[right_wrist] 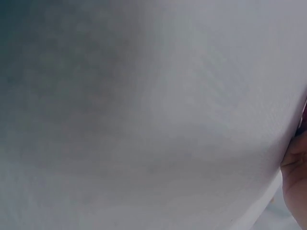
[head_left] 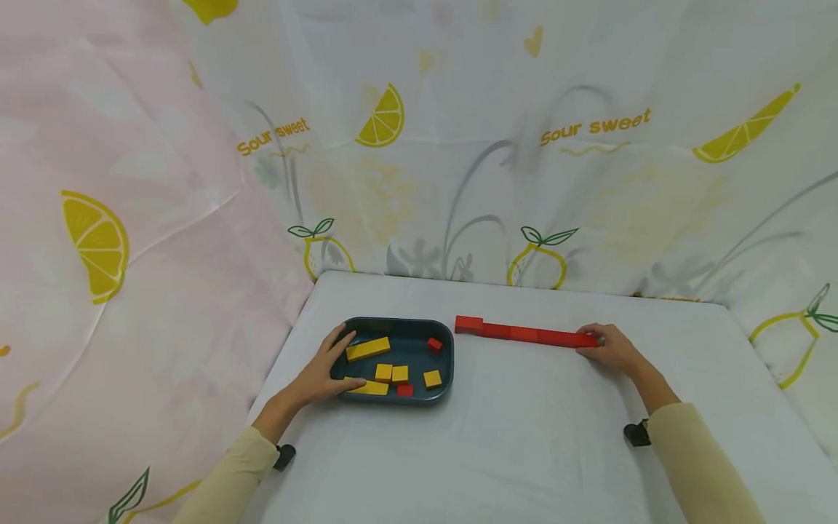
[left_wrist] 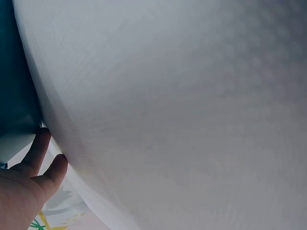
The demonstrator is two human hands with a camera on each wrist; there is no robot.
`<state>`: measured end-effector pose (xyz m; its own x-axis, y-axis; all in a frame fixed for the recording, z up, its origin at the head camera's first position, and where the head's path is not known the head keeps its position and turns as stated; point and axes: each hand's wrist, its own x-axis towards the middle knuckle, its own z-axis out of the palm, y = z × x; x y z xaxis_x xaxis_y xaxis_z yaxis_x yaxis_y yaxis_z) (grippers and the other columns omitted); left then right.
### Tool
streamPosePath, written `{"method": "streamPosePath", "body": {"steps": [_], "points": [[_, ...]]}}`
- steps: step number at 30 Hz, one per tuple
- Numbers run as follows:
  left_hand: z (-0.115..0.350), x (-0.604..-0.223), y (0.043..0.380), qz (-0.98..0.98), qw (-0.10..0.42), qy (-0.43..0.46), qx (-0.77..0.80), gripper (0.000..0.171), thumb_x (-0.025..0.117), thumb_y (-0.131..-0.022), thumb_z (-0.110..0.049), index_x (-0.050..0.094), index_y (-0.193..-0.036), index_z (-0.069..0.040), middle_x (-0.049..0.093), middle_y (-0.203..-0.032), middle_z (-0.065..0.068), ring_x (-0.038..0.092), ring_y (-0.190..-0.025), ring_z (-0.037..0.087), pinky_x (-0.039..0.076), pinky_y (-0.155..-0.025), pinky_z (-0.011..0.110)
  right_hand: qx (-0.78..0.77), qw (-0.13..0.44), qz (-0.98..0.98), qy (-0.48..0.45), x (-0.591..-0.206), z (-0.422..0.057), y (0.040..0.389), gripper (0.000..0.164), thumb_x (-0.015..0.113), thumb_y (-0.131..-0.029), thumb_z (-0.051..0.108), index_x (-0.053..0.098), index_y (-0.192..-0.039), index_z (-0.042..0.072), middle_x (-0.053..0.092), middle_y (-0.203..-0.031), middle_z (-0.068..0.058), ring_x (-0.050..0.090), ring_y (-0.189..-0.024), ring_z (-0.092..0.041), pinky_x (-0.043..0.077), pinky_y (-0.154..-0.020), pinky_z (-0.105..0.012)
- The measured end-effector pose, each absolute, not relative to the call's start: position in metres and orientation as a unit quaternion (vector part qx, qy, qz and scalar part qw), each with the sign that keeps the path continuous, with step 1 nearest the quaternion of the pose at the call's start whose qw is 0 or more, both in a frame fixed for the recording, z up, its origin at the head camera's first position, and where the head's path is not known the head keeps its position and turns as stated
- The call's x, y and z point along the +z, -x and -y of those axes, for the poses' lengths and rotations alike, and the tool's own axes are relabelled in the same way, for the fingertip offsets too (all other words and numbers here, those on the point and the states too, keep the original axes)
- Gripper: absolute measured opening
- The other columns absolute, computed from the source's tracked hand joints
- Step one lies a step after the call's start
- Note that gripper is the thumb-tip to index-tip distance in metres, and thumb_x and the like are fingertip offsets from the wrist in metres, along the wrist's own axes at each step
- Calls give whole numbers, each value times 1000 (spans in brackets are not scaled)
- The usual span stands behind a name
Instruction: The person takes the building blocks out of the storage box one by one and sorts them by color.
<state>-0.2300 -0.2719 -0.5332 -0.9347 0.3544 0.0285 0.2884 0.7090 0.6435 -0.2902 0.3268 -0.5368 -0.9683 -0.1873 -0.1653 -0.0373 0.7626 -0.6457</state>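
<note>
A dark blue tray stands at the left of the table in the head view. Yellow blocks of long and short shapes and two small red blocks lie in it. My left hand spreads over the tray's left end, its thumb above a long yellow block. Right of the tray runs a row of red blocks, laid end to end, with a taller piece at its left end. At the right end my right hand pinches a red block. Fingertips partly cover that block.
A white cloth covers the table. Behind and to the left hang lemon-printed curtains that meet the table's edges. Both wrist views show mostly white cloth.
</note>
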Motion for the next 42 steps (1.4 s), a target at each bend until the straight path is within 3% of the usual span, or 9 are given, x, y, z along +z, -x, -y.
{"method": "streamPosePath", "body": {"steps": [25,36,42], "points": [[272,-532,229,-922,48,-170,344,101,79,-79,-49,25,-158,-16,4,-166,12,19,-148,43,28,-110,70,-338,115,-933,50,-539,-325,290,43,70,-91,17,58,-127,-2,57,-116,-25,47,-102,-33,42,-74,-33],[274,-531,233,-921,54,-171,346,103,80,-78,-48,24,-158,-16,3,-167,10,17,-149,41,27,-111,69,-336,103,-935,41,-539,-324,289,50,71,-90,17,54,-131,-4,53,-124,-31,46,-111,-43,48,-85,-50],[273,-533,230,-919,60,-171,351,103,79,-79,-49,22,-159,-17,2,-167,11,17,-149,43,27,-110,70,-341,137,-930,3,-539,-326,285,68,74,-88,28,44,-141,-2,41,-134,-35,40,-120,-48,48,-92,-58]]}}
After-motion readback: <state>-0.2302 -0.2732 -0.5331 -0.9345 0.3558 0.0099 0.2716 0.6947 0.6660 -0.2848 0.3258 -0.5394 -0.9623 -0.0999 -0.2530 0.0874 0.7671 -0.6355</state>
